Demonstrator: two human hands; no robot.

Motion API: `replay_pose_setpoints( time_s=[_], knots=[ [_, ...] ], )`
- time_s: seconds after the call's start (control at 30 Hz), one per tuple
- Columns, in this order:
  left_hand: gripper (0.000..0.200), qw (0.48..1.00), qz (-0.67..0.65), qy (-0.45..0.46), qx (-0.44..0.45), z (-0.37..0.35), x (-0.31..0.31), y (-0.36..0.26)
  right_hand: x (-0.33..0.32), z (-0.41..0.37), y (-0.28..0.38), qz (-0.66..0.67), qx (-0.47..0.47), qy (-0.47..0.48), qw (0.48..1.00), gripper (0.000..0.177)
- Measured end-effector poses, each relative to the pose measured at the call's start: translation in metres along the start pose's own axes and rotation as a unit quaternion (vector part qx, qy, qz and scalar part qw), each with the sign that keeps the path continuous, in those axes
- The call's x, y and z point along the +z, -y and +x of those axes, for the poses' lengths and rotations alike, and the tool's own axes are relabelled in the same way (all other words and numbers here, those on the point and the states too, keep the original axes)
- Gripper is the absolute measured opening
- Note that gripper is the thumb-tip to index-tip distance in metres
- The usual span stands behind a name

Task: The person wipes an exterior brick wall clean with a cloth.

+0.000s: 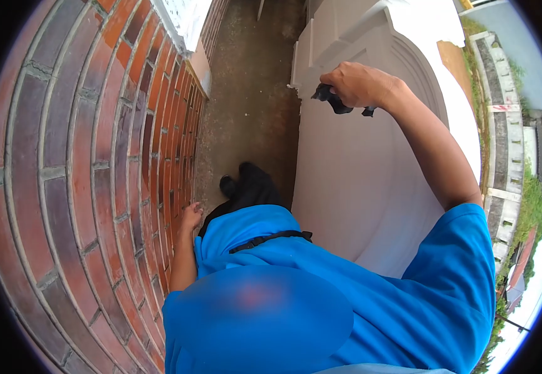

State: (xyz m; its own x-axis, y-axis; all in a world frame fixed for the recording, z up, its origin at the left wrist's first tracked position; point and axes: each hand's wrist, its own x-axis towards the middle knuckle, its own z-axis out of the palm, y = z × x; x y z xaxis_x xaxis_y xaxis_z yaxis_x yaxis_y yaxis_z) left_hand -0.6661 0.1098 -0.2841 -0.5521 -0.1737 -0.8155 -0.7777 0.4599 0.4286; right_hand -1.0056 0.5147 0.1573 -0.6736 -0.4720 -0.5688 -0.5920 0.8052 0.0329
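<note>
My right hand (359,86) is raised in front of the white curved wall (361,168), its fingers closed around a crumpled black cloth (333,100). Ends of the cloth stick out on both sides of the fist. Down at my side, my left hand (191,216) hangs by the brick wall (112,181) with loosely bent fingers and nothing visible in it.
A narrow concrete floor (246,93) runs ahead between the brick wall and the white structure. My black shoe (227,186) is on it. A pale ledge (184,25) juts out at the upper left. Beyond the white wall lie a concrete block edge (501,143) and grass.
</note>
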Motion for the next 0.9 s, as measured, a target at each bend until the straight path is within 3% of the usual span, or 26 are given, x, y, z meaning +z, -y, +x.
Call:
replay_pose_setpoints(
  time_s=[0.43, 0.53, 0.63, 0.9],
  knots=[
    [0.046, 1.000, -0.005, 0.004, 0.028, -0.007, 0.004, 0.003, 0.021, 0.012, -0.013, 0.008, -0.076, -0.119, 0.990, 0.010],
    [0.047, 1.000, -0.021, 0.008, -0.003, -0.016, 0.004, -0.008, 0.017, 0.014, -0.010, -0.035, -0.076, -0.115, 0.990, 0.023],
    [0.047, 1.000, -0.001, 0.013, 0.008, -0.018, 0.004, -0.010, 0.004, 0.002, -0.009, -0.010, -0.130, -0.120, 0.984, 0.017],
    [0.049, 1.000, 0.015, 0.003, 0.010, -0.024, 0.005, -0.013, 0.005, -0.001, -0.005, -0.023, -0.115, -0.117, 0.986, 0.017]
  ],
)
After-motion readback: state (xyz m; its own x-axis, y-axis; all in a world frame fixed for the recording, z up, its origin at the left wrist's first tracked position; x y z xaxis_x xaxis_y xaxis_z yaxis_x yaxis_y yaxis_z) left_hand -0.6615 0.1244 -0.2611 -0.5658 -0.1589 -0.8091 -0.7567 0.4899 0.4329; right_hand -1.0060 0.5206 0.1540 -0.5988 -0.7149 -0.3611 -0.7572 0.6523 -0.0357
